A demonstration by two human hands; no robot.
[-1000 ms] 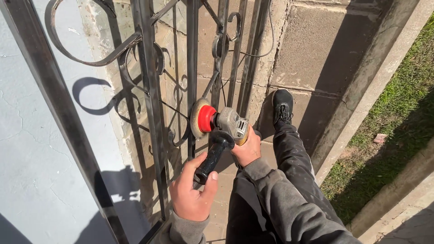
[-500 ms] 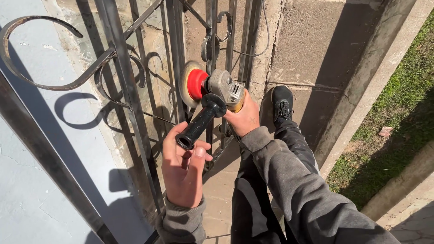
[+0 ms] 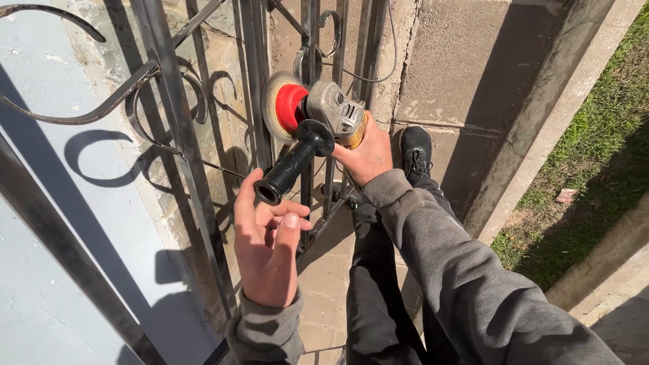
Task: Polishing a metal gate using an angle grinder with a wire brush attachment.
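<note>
At centre frame our right hand (image 3: pixel 365 152) clamps the angle grinder (image 3: pixel 324 111), steadying its disc against the iron gate (image 3: pixel 169 115); our left hand (image 3: pixel 267 236) hangs open, just off the side handle (image 3: pixel 291 165).

Angle grinder (image 3: pixel 324 115), red guard, against bars

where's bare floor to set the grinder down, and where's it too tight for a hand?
Free: paving between the gate posts and the curb, beyond the black shoe. Also the grass strip right of that curb.
Crowded: the iron gate with scrolls and close bars, where the right hand holds the angle grinder and the left hand sits by its side handle.
</note>
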